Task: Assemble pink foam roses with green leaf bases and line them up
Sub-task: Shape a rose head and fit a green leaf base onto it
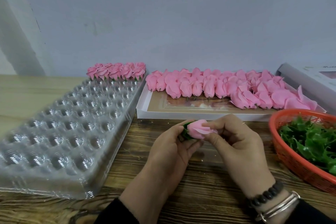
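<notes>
Pink rose (197, 129) with green leaf base (187, 131) held above the wooden table (200, 178), centre frame. Left hand (172, 149) grips the leaf end; right hand (236, 143) pinches the petals. Finished roses (116, 71) lined in clear tray (63, 132) at 10 o'clock. Loose buds (227, 85) in box (163, 112) at 1 o'clock; basket (291, 160) of leaves (312, 142) at 3 o'clock.

Wooden table (209, 178), grey wall (163, 14), perhaps a box (309, 78).

Dark wood-grain table (149, 183), clear plastic cavity tray (60, 132) left, white shallow box (163, 113) behind, orange mesh basket (291, 158) right
</notes>
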